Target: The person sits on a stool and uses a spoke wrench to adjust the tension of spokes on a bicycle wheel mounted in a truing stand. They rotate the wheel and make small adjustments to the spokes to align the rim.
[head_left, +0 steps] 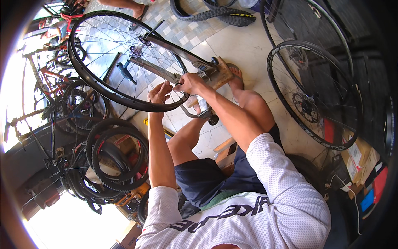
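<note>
A black-rimmed bicycle wheel with thin spokes is mounted in a metal truing stand, whose foot rests on a wooden block. My left hand is at the near part of the rim, its fingers bent inward among the spokes; whatever lies between the fingertips is too small to make out. Just to its right, my right hand is closed in a pinch at the rim, beside the stand's arm. Something small and dark shows at its fingertips, its kind unclear. A blue-handled T-shaped tool appears beyond the spokes.
Two more wheels lean at the right beside dark panels. Loose tyres lie on the tiled floor at the back. Several tyres hang at the left near bicycles. Cardboard boxes stand at far right. Another person's leg shows at the top.
</note>
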Motion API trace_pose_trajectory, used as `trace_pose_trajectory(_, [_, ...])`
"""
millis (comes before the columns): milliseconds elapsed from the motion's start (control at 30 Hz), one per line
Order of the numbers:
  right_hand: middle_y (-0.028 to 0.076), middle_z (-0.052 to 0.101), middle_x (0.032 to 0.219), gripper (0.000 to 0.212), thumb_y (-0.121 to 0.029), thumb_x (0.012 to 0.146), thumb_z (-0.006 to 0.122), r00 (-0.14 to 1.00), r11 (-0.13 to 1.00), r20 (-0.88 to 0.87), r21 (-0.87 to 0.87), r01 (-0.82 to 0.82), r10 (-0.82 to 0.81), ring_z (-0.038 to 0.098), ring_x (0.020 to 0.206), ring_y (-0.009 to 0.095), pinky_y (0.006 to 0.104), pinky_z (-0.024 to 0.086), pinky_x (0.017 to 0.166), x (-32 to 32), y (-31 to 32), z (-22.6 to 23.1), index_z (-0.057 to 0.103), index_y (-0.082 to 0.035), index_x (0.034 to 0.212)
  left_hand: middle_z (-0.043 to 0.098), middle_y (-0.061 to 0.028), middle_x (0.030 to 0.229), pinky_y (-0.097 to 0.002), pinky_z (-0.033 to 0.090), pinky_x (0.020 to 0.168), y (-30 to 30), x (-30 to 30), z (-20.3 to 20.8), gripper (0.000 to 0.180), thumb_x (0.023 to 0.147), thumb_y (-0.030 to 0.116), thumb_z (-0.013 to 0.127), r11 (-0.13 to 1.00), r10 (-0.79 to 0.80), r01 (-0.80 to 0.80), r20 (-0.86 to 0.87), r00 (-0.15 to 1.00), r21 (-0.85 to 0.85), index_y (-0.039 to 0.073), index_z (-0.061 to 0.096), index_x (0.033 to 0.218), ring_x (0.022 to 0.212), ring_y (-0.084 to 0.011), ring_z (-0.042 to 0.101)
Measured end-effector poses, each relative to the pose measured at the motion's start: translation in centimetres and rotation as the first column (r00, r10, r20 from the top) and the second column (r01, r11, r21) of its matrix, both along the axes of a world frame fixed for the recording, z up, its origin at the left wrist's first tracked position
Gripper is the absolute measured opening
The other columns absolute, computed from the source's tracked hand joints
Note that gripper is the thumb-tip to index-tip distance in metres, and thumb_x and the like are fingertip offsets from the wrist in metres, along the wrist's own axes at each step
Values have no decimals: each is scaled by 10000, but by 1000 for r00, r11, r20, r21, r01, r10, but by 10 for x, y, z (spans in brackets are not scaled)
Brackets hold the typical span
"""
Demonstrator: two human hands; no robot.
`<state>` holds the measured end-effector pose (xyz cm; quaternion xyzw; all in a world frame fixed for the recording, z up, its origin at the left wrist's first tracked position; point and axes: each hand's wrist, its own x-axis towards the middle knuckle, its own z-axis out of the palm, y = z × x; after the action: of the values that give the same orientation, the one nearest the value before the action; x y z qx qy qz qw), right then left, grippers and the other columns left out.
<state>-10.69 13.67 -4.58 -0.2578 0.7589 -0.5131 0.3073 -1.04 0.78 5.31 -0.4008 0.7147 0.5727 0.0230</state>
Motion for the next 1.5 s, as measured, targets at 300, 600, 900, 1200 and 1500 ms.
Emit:
trace_pose_trajectory(300, [203,712,858,300,-294,833,725,994,997,-106,69,36,-28,698,889,375,456,557,793,17,-1,23,657,-17,924,706,-23,929,-290,449,784,-1,4,2,442,872,437,745,999,21,-21,-11,1000,28,33,714,1047,890,-130,646])
trace_pose_trajectory(600, [175,720,821,225,-239,797,713,999,994,53,-105,13,-8,705,763,297,392,542,717,-5,1,16,719,-37,897,703,-17,939,-282,445,777,-2,2,-2,448,870,447,743,1000,21,-21,7,1000,8,39,716,1054,885,-118,639])
trace_pose_trajectory(900, [45,687,677,171,-78,844,626,925,987,369,-155,-31,88,627,578,111,274,506,544,-17,8,12,751,-29,950,695,-12,926,-277,463,757,-3,3,-11,478,872,447,741,1000,16,-15,-32,999,11,25,711,1094,879,-119,638])
trace_pose_trajectory(1200, [58,683,722,221,-25,854,562,912,968,342,-186,-169,225,617,600,114,285,495,518,-10,3,2,729,-9,997,696,-21,932,-273,477,757,-2,-1,-16,488,885,436,728,1000,-8,8,-32,999,-5,10,705,1122,893,-120,644])
trace_pose_trajectory(1500, [17,652,707,326,-368,954,641,728,921,574,-324,-219,375,598,619,113,280,505,578,-16,12,15,686,-79,809,707,-45,966,-308,483,808,-6,3,-15,558,877,474,721,1000,-9,9,-32,999,-7,-4,683,1163,927,-152,653])
